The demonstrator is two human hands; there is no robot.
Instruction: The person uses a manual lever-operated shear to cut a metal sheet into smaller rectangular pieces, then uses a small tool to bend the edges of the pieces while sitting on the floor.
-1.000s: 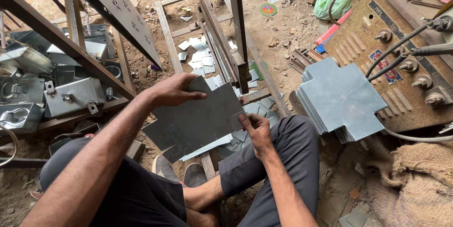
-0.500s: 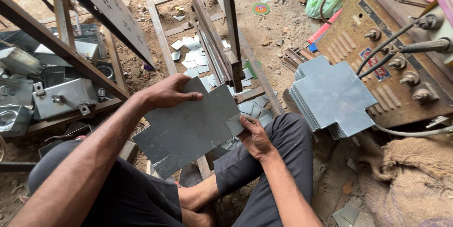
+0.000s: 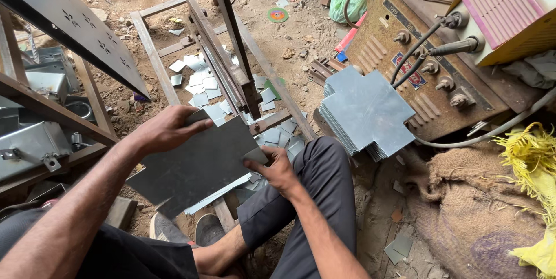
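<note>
Right now a grey sheet-metal blank (image 3: 200,166) lies tilted across the person's lap, above the dirt floor (image 3: 324,30), and both hands have it. The left hand (image 3: 168,129) presses on the far upper edge, fingers spread flat over the top and thumb curled under, a firm closed grip on the blank. The right hand (image 3: 275,169) pinches the near right corner, fingers closed around the edge where a notch is cut.

Judging by the pose, the blank is being lined up or turned between the hands, toward the welded steel frame (image 3: 223,64) just beyond it. A next move would call for keeping both edges held so the thin sheet does not flex or slip, and for care with the sharp cut edges against bare skin.

Small square offcuts (image 3: 200,88) lie scattered under and around the frame. To the right, well apart from the hands, a stack of cross-shaped blanks (image 3: 368,111) leans against a welding machine (image 3: 440,76) with cables. Burlap sacking (image 3: 457,198) is bunched lower right, and grey metal boxes (image 3: 35,146) sit on a rack at left.
</note>
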